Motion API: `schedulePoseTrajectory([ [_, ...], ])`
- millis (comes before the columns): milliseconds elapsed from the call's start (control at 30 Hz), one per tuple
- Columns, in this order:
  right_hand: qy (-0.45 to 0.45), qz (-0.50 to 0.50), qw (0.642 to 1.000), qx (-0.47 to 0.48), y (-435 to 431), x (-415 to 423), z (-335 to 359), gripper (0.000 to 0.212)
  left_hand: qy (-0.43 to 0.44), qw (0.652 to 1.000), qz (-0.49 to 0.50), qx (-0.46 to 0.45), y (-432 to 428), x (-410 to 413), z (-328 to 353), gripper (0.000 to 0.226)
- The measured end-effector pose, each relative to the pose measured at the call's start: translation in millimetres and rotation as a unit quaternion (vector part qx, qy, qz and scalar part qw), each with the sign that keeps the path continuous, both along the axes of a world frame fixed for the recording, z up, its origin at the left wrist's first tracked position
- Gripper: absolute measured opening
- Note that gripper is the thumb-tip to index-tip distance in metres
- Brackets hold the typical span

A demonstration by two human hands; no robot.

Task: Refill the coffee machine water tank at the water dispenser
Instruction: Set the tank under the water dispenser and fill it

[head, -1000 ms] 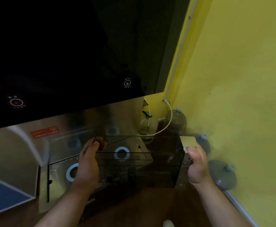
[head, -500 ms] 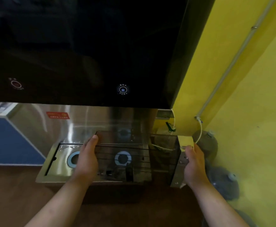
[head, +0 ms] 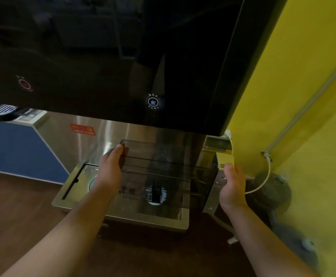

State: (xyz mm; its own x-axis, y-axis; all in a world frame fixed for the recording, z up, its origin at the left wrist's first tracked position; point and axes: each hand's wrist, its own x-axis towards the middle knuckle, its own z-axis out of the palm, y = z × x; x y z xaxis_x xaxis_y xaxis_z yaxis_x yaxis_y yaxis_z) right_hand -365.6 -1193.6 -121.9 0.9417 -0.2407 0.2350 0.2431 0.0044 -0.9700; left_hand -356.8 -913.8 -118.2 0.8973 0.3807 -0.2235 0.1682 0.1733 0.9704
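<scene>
Yellow wall (head: 295,80) on the right and dark wood floor (head: 19,212) below frame a tall water dispenser with a glossy black front panel (head: 107,56). Both hands hold the clear water tank (head: 163,176) between them, level, above the steel drip tray (head: 123,215) — the left hand (head: 109,172) lies flat against the tank's left wall with fingers straight and together, while the right hand (head: 232,186) curls around the tank's right end, thumb up beside a pale yellowish tab (head: 226,160). Through the tank a round drain ring (head: 155,194) in the tray shows. On the panel above glow a white cup button (head: 153,101) and, far left, a red button (head: 24,84). Grey water jugs (head: 273,188) sit by the wall — a thin white tube (head: 263,176) loops past them.
</scene>
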Motion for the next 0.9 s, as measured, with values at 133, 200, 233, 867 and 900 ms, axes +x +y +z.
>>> schedulePoseTrajectory([
  [133, -0.015, -0.024, 1.0, 0.011, 5, 13, -4, 0.026, -0.004, 1.0, 0.004, 0.001, 3, 10, 7, 0.041],
  [200, -0.018, -0.025, 0.999, 0.01, 6, 18, -6, 0.029, -0.009, 1.0, -0.009, 0.008, 3, 9, 12, 0.036],
  [233, -0.017, -0.028, 0.999, 0.007, 6, 20, -7, 0.028, -0.013, 1.0, -0.01, 0.011, 1, 5, 16, 0.029],
  [867, -0.013, -0.017, 1.0, 0.002, 9, 34, 3, 0.022, -0.249, 0.754, -0.054, 0.606, -58, -32, 82, 0.087],
  [900, -0.01, -0.015, 1.0, 0.0, 9, 33, 4, 0.022, -0.242, 0.755, -0.056, 0.607, -58, -30, 82, 0.089],
])
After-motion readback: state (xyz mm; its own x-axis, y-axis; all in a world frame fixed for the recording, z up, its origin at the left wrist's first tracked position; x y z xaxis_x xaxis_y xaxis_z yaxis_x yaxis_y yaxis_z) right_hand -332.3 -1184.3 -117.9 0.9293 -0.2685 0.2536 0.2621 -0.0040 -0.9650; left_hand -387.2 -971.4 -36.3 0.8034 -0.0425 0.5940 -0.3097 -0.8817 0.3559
